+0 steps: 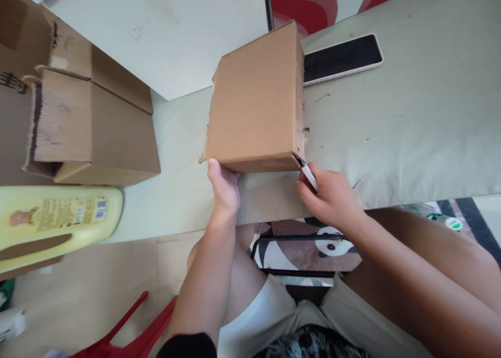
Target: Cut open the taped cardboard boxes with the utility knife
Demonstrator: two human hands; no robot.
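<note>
A brown cardboard box (254, 97) with torn, ragged edges on its left and right sides sits on the pale cloth surface in front of me. My left hand (225, 188) grips its near left corner, thumb up along the edge and fingers tucked out of sight beneath. In my right hand (331, 193) is a small utility knife (309, 176) with a white handle, closed in my fingers. Its dark tip meets the near right corner of the box, where a small gap shows. How deep the blade goes cannot be seen.
A phone (344, 58) lies behind the box to the right. More cardboard boxes (117, 133) and a yellow jug (78, 212) stand at the left. A white panel (188, 34) rises behind. Below are a red plastic piece (129, 337) and a panda-printed item (297, 248) between my knees.
</note>
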